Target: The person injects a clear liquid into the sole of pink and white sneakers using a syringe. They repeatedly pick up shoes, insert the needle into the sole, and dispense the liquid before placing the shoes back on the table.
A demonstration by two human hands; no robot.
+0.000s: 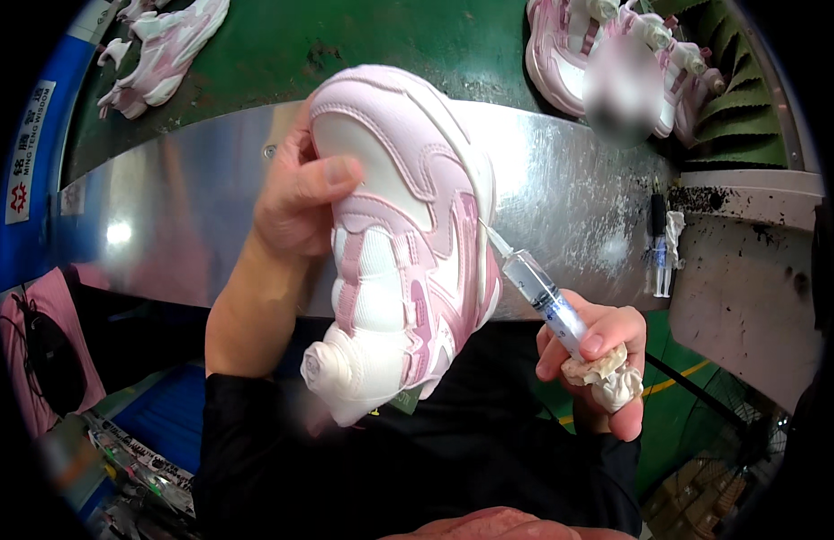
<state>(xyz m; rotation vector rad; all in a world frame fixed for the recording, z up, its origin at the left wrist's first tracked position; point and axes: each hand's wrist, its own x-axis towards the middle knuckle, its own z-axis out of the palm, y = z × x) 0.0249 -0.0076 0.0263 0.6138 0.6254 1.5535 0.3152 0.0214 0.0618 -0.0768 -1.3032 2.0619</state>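
My left hand grips a pink and white sneaker by its toe end, thumb on the upper and the other fingers hidden behind it. The shoe is held up with its toe away from me, and white stuffing bulges from its opening. In my right hand is a clear syringe, pointing up and left. Its thin needle tip meets, or nearly meets, the seam between upper and sole on the shoe's right side. A crumpled whitish cloth or tissue is also held against the syringe's lower end by those fingers.
A metal work edge runs in front of a green belt. Similar shoes lie at the upper left and upper right. A second syringe rests on the metal at right, beside a white machine housing.
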